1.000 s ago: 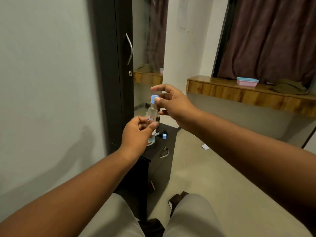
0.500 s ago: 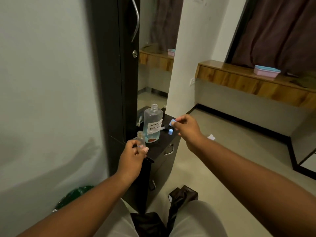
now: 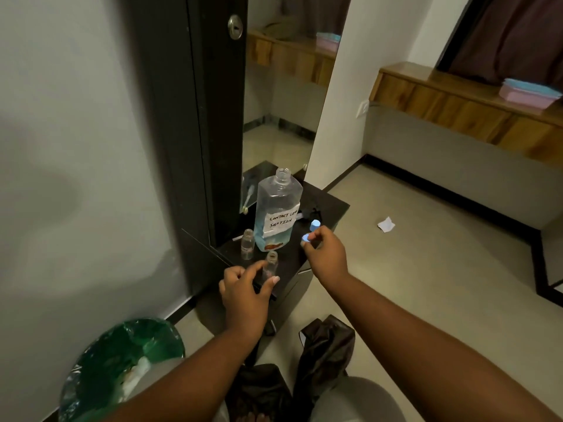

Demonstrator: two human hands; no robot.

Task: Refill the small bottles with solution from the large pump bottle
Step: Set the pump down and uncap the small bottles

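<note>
A large clear bottle [image 3: 278,213] with its top off and a handwritten "contact lens solution" label stands on a low black cabinet [image 3: 330,208]. Blue liquid fills its bottom part. Two small open bottles stand in front of it: one [image 3: 247,243] to the left, another [image 3: 271,263] nearer me. My left hand [image 3: 245,289] has its fingers around the nearer small bottle, which rests on the cabinet top. My right hand [image 3: 324,251] pinches a small blue cap [image 3: 305,238] just above the cabinet. A second blue cap [image 3: 315,224] stands beside it.
A tall mirror [image 3: 283,95] in a dark frame rises behind the cabinet. A green-lined waste bin [image 3: 122,363] stands at lower left. Dark footwear [image 3: 326,339] lies on the floor by my legs. A paper scrap [image 3: 386,223] lies on the floor at right, below a wooden ledge [image 3: 457,95].
I took the blue cap off the small bottle with my right hand, lowered the bottle to the cabinet with my left, and brought the cap down beside the other cap. My view tilted downward.
</note>
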